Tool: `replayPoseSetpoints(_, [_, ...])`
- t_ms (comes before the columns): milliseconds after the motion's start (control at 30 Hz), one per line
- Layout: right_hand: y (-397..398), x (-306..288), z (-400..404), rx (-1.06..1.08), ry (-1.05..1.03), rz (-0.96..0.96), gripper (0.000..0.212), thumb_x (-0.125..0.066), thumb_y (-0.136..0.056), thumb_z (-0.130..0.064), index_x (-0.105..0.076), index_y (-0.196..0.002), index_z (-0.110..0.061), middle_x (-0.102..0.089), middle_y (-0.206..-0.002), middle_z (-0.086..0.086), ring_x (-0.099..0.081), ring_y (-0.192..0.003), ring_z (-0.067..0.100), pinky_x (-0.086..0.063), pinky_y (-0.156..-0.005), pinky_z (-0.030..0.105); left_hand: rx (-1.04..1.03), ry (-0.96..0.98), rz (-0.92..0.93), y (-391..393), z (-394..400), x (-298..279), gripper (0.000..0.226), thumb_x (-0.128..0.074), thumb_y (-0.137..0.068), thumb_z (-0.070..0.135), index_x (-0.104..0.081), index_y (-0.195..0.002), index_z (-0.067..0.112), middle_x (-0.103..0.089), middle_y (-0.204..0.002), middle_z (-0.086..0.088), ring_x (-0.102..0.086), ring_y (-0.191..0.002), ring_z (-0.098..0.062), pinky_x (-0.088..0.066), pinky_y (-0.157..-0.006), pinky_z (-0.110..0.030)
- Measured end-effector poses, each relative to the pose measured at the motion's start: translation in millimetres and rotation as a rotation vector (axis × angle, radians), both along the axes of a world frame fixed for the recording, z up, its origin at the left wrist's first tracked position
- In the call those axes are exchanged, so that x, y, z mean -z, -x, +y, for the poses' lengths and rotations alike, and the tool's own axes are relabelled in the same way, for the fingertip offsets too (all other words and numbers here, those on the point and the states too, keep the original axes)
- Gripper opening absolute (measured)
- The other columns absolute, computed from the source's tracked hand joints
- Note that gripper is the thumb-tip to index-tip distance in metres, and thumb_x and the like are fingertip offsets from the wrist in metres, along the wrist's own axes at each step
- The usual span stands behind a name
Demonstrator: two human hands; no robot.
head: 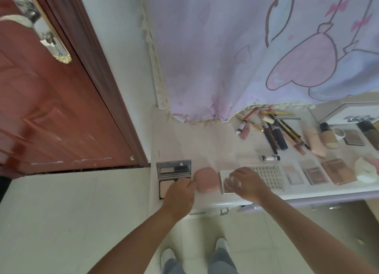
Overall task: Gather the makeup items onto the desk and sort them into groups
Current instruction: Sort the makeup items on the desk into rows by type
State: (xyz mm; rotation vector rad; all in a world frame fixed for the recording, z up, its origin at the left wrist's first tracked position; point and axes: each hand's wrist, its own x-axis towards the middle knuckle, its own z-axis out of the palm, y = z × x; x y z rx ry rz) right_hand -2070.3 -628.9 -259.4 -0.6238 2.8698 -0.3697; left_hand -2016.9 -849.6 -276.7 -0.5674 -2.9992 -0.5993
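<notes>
- The pink compact (205, 179) lies shut on the white table (205, 146), near its front edge, between the two hands.
- The left hand (180, 191) sits at the compact's 8 o'clock, fingers curled; its fingertips meet the compact's left rim and lie over the lower half of the open powder case (174, 176). Whether it truly grips either, I cannot tell.
- The open powder case is at the compact's 9 o'clock, touching or just beside it, its mirror lid raised toward 12.
- The right hand (247, 183) is at the compact's 3 o'clock, fingers curled down onto a flat mirrored palette (225, 186) with a white edge; the motion blur hides whether it pinches the palette or only rests on it.
- A sheet of false lashes (270, 176) lies just beyond that hand at 3 o'clock, then a row of flat palettes (315, 175) running on the same way.
- A small black-and-white tube (270, 158) lies alone at the compact's 2 o'clock.
- Farther toward 1 to 2 o'clock, a heap of pencils, lip tubes and brushes (272, 130) lies below a hanging purple cartoon cloth (235, 58).
- Foundation bottles (328, 137) stand apart from it at 2 o'clock.
- A red-brown door (51, 109) stands at 10 o'clock.
</notes>
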Motion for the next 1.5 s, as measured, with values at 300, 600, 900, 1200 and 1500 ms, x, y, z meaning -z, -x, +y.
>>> replayPoseSetpoints(300, [39, 33, -43, -0.426, -0.169, -0.212, 0.077, -0.065, -0.074, -0.025, -0.025, -0.139, -0.02, -0.024, -0.147, 0.005, -0.021, -0.137, 0.022, -0.014, -0.111, 0.038, -0.421, 0.082, -0.231, 2, 26, 21, 0.032, -0.038, -0.092, 0.017, -0.051, -0.121, 0.014, -0.054, -0.12, 0.0, -0.046, -0.11, -0.017, -0.036, -0.09, -0.022])
replayPoseSetpoints(600, [67, -31, -17, -0.385, 0.298, -0.313, 0.062, -0.076, -0.064, -0.022, -0.05, -0.119, -0.013, -0.055, -0.114, 0.002, -0.052, -0.103, 0.02, -0.04, -0.084, 0.023, -0.846, -1.143, -0.757, 29, 46, -46, 0.029, -0.047, -0.093, 0.018, -0.049, -0.119, 0.005, -0.058, -0.087, -0.003, -0.058, -0.075, -0.016, -0.048, -0.068, -0.025])
replayPoseSetpoints(900, [91, -168, 13, -0.288, 0.724, -0.236, 0.056, -0.076, -0.069, -0.007, -0.051, -0.119, -0.016, -0.048, -0.119, -0.006, -0.05, -0.111, 0.012, -0.045, -0.093, 0.021, -0.422, -1.518, -0.503, 82, 54, -176, 0.015, -0.046, -0.091, 0.006, -0.055, -0.1, 0.015, -0.064, -0.084, -0.005, -0.066, -0.061, -0.009, -0.055, -0.055, -0.018])
replayPoseSetpoints(1200, [113, -267, 25, -0.188, 1.02, -0.241, 0.052, -0.056, -0.083, 0.005, -0.042, -0.132, -0.007, -0.052, -0.116, -0.007, -0.057, -0.09, -0.008, -0.045, -0.07, 0.002, -0.244, -1.455, -0.417, 132, 57, -286, 0.02, -0.045, -0.091, 0.006, -0.053, -0.073, 0.008, -0.064, -0.07, -0.008, -0.064, -0.052, -0.011, -0.054, -0.05, -0.018])
replayPoseSetpoints(1500, [135, -283, 16, 0.11, 1.476, -0.258, 0.033, -0.053, -0.086, 0.001, -0.055, -0.117, -0.007, -0.063, -0.09, 0.013, -0.067, -0.068, 0.014, -0.058, -0.064, 0.025, -0.159, -1.37, -0.145, 153, 70, -309, 0.028, -0.064, -0.078, -0.004, -0.053, -0.094, 0.016, -0.059, -0.096, -0.007, -0.064, -0.083, -0.017, -0.057, -0.072, -0.025])
